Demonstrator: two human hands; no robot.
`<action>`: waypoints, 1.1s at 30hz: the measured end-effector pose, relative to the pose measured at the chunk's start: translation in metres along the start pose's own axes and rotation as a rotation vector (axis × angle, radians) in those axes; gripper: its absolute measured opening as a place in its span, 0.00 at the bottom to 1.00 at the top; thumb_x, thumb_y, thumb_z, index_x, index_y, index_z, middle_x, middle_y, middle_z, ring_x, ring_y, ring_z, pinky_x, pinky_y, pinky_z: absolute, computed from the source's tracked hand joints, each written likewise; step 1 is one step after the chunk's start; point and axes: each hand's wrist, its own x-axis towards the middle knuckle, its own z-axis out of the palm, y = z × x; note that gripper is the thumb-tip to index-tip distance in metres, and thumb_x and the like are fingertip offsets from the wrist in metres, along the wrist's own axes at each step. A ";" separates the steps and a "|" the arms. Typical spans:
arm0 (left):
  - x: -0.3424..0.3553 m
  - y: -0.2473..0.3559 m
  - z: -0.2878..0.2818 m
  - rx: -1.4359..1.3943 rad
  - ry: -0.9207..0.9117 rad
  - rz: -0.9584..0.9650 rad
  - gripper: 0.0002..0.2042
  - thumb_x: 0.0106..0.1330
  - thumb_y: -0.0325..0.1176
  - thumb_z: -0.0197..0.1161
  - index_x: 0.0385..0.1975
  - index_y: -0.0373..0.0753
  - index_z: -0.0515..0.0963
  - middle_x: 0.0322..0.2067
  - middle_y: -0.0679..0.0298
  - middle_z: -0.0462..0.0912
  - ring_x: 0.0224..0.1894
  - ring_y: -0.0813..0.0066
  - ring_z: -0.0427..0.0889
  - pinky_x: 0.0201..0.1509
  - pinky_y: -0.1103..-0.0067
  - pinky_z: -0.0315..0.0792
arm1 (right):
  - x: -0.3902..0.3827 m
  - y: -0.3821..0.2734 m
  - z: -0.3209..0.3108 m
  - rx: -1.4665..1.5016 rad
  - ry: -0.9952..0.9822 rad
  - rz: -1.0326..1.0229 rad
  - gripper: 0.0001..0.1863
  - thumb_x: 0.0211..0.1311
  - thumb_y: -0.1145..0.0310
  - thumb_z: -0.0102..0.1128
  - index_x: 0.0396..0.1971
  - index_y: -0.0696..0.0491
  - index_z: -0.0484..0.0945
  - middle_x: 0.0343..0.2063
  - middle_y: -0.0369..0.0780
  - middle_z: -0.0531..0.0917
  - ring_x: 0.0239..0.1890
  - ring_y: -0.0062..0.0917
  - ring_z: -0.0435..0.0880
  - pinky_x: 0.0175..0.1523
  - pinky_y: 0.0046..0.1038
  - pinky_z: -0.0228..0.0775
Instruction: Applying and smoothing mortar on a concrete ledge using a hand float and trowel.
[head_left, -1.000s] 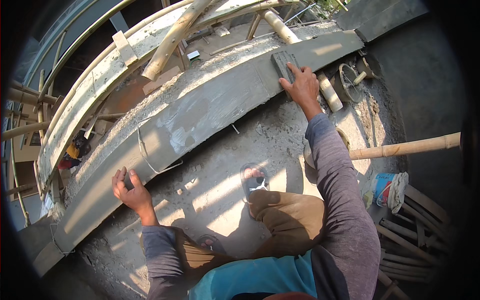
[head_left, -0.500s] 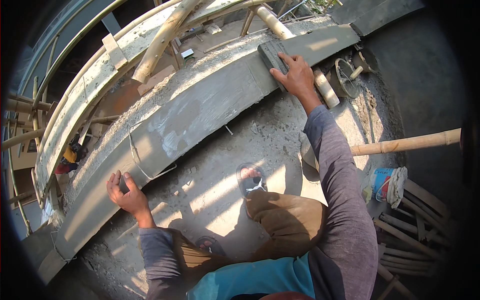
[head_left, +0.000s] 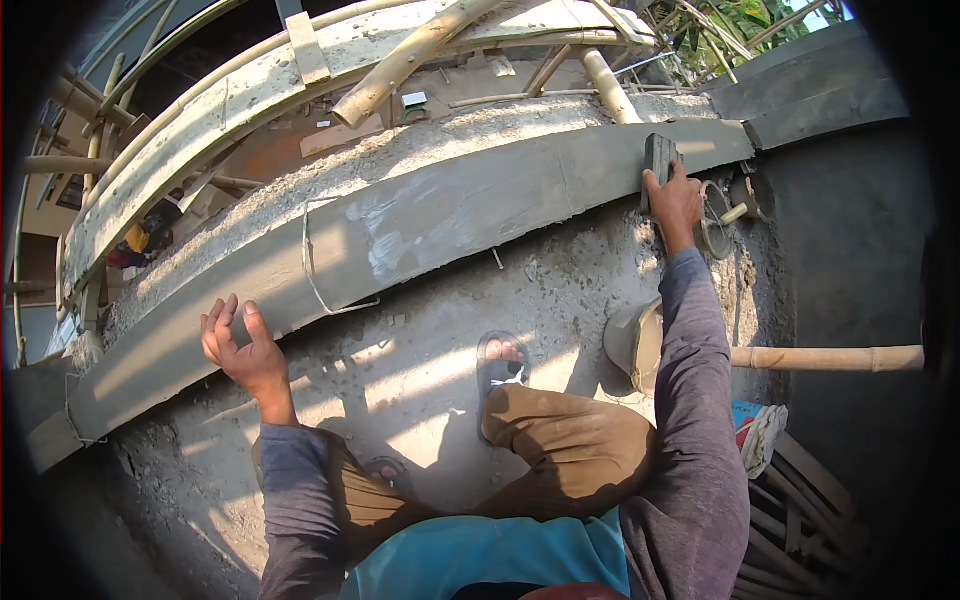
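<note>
A long curved grey cement band (head_left: 480, 210) runs across in front of me, with a paler wet smeared patch and a bent wire around it toward the left. My right hand (head_left: 675, 205) grips a dark grey rectangular block tool (head_left: 660, 150) on the band's right part. My left hand (head_left: 240, 350) is open at the band's left part, fingers apart and slightly curled, holding nothing; whether it touches the surface I cannot tell. My sandaled feet (head_left: 500, 355) stand on the dusty concrete below.
Bamboo scaffolding (head_left: 400, 60) and a pale curved beam (head_left: 180, 160) lie beyond the band. Another person (head_left: 140, 240) is lower at the left. Buckets (head_left: 630, 340), a bamboo pole (head_left: 820, 358) and stacked wood strips (head_left: 800, 500) sit at right. Dark concrete (head_left: 840, 220) drops away at the far right.
My view has turned, shifting the band down on the right. My right hand with the block has moved rightward along the band. My left hand stays open at the left part.
</note>
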 end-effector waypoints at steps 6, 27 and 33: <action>-0.003 0.022 0.014 -0.121 -0.041 -0.047 0.13 0.65 0.37 0.68 0.47 0.44 0.82 0.53 0.59 0.80 0.66 0.49 0.67 0.68 0.61 0.61 | -0.071 -0.048 -0.020 0.132 -0.056 -0.333 0.36 0.55 0.43 0.67 0.63 0.41 0.75 0.51 0.50 0.77 0.53 0.47 0.79 0.56 0.45 0.72; 0.000 0.018 -0.009 -0.134 -0.035 -0.073 0.12 0.65 0.37 0.69 0.46 0.46 0.82 0.53 0.60 0.79 0.66 0.51 0.67 0.69 0.61 0.61 | -0.047 -0.068 0.005 -0.161 -0.008 -0.306 0.35 0.54 0.42 0.68 0.62 0.37 0.75 0.52 0.48 0.77 0.53 0.46 0.79 0.55 0.46 0.72; 0.005 0.013 -0.019 -0.119 -0.026 -0.101 0.11 0.65 0.37 0.69 0.46 0.46 0.82 0.52 0.60 0.80 0.66 0.51 0.67 0.69 0.61 0.61 | -0.052 -0.030 0.003 0.076 -0.056 -0.184 0.36 0.57 0.42 0.65 0.63 0.45 0.73 0.53 0.52 0.76 0.55 0.46 0.79 0.58 0.46 0.70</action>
